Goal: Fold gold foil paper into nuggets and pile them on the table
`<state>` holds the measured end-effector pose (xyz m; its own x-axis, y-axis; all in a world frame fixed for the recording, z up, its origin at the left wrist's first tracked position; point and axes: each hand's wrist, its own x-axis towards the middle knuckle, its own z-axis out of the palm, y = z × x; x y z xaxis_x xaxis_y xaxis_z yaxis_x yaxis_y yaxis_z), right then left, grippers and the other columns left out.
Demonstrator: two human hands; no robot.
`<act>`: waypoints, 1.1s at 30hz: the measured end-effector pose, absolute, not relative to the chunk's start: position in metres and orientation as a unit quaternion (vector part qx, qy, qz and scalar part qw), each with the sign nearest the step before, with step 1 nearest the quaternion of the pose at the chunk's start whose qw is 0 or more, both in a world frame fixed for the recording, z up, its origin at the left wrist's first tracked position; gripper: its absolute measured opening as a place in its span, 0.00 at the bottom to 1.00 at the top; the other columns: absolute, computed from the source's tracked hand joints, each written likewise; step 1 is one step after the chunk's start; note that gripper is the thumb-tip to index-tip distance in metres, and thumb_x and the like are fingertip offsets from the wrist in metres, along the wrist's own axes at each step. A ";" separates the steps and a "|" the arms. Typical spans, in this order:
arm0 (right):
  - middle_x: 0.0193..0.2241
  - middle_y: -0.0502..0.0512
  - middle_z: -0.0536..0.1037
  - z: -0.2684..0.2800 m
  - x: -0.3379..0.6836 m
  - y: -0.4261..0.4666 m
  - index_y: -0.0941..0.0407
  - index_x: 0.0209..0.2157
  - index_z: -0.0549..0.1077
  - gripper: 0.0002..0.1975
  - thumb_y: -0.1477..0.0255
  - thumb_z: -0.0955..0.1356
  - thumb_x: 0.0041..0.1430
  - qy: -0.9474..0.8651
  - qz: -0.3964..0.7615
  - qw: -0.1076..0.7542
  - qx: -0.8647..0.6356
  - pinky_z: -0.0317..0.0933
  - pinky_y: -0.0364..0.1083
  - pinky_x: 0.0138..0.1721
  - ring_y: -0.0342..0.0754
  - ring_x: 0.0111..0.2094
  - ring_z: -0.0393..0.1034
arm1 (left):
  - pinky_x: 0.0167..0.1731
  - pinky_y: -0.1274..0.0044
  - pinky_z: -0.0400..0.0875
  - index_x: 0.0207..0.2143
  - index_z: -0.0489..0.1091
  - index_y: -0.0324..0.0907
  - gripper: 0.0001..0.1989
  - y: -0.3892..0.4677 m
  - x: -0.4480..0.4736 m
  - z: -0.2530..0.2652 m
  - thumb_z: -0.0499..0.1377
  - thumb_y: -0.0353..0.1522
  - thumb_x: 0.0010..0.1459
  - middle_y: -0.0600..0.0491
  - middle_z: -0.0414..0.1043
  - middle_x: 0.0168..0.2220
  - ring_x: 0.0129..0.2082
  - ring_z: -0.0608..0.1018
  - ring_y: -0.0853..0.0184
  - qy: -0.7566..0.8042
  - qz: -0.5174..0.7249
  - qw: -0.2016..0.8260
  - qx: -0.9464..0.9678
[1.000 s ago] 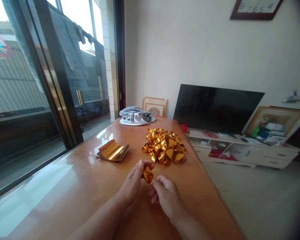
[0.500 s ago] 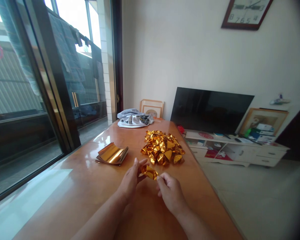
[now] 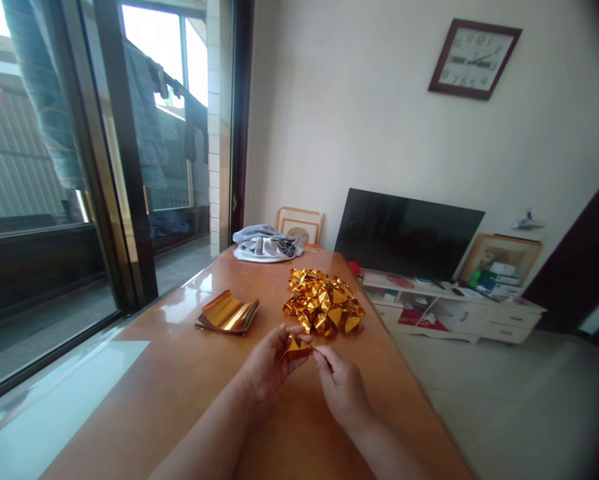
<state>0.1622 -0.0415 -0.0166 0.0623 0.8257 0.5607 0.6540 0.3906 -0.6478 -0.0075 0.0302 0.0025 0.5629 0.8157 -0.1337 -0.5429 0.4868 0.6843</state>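
Observation:
A folded piece of gold foil paper (image 3: 295, 347) is held between both hands above the table. My left hand (image 3: 272, 363) cradles its left side, fingers curled round it. With thumb and forefinger, my right hand (image 3: 340, 380) pinches its right end. Just beyond lies a heap of folded gold foil pieces (image 3: 326, 303) with pointed ends. To the left of the hands sits a stack of flat gold foil sheets (image 3: 228, 312), the top one curling up at its edges.
The hands work over a long, glossy brown table (image 3: 189, 393). Bundled grey cloth (image 3: 266, 243) lies at its far end. Past the right edge stand a television (image 3: 409, 233) and a low white cabinet (image 3: 499, 317). A glass sliding door (image 3: 129, 167) runs along the left.
My left hand has turned palm-up, its fingers now curled under and around the foil piece. The right hand keeps its pinch on the end. The camera view has tilted up slightly.

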 end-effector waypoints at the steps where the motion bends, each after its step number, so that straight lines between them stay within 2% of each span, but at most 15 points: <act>1: 0.37 0.55 0.80 -0.016 0.162 -0.041 0.52 0.46 0.77 0.15 0.64 0.61 0.70 -0.671 0.104 0.493 -0.544 0.64 0.44 0.40 0.49 0.37 0.75 | 0.48 0.69 0.74 0.48 0.74 0.38 0.17 0.030 -0.008 0.002 0.56 0.39 0.66 0.43 0.78 0.47 0.42 0.80 0.60 0.208 0.404 0.839 0.298; 6: 0.27 0.51 0.75 -0.013 0.160 -0.038 0.53 0.48 0.76 0.18 0.59 0.62 0.69 -0.622 0.185 0.532 -0.543 0.64 0.43 0.31 0.47 0.27 0.70 | 0.42 0.74 0.73 0.49 0.76 0.39 0.16 0.030 -0.008 0.002 0.56 0.38 0.66 0.45 0.77 0.48 0.43 0.78 0.62 0.115 0.375 0.870 0.297; 13: 0.26 0.51 0.73 -0.003 0.156 -0.037 0.56 0.47 0.76 0.23 0.53 0.63 0.66 -0.578 0.268 0.554 -0.536 0.65 0.44 0.28 0.46 0.25 0.69 | 0.36 0.77 0.69 0.52 0.76 0.41 0.18 0.026 -0.010 0.008 0.56 0.40 0.67 0.46 0.75 0.51 0.47 0.76 0.62 0.078 0.378 0.867 0.316; 26: 0.25 0.51 0.72 0.005 0.154 -0.038 0.57 0.44 0.76 0.24 0.50 0.64 0.65 -0.570 0.277 0.550 -0.544 0.64 0.44 0.28 0.46 0.24 0.68 | 0.36 0.78 0.66 0.50 0.77 0.44 0.17 0.025 -0.009 0.007 0.62 0.40 0.62 0.47 0.73 0.50 0.45 0.74 0.64 0.098 0.418 0.826 0.366; 33: 0.25 0.51 0.73 0.006 0.154 -0.038 0.57 0.44 0.77 0.24 0.50 0.64 0.64 -0.575 0.264 0.550 -0.546 0.64 0.44 0.28 0.46 0.24 0.69 | 0.36 0.78 0.66 0.50 0.76 0.44 0.16 0.027 -0.008 0.005 0.59 0.40 0.64 0.46 0.74 0.51 0.47 0.74 0.63 0.093 0.414 0.835 0.350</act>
